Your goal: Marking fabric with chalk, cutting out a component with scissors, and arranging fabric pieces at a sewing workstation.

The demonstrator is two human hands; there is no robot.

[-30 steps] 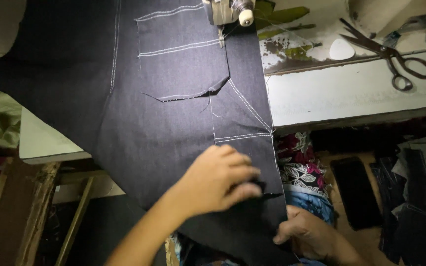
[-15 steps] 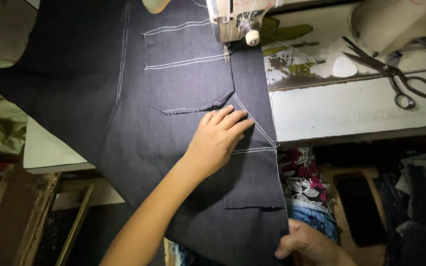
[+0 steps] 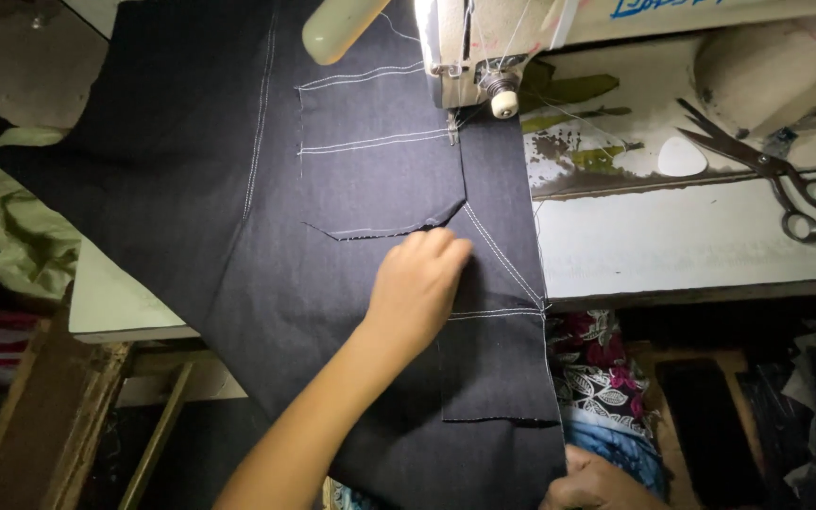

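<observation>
While the dark denim panel [image 3: 351, 283] lies spread across the sewing table [image 3: 691, 236] and hangs over its front edge, the left hand [image 3: 417, 288] rests flat on it, palm down, fingers together and stretched toward the lower corner of the patch pocket [image 3: 380, 179] stitched in pale thread. The fingertips sit just below that pocket's pointed bottom seam and beside a diagonal line of double stitching; the hand presses on the cloth rather than gripping it, so nothing is closed in it. The right hand [image 3: 597, 482] shows only partly at the bottom edge of the view, at the hanging lower hem of the denim; it seems to be touching or pinching the cloth there, but I cannot tell how it is closed. The upper edge of the pocket lies under the head of the sewing machine [image 3: 484, 47], with the needle area touching the cloth well above the left hand. A pair of scissors [image 3: 767, 170] lies on the table to the right, well apart from both hands, next to a pale flat piece of chalk [image 3: 682, 156].
</observation>
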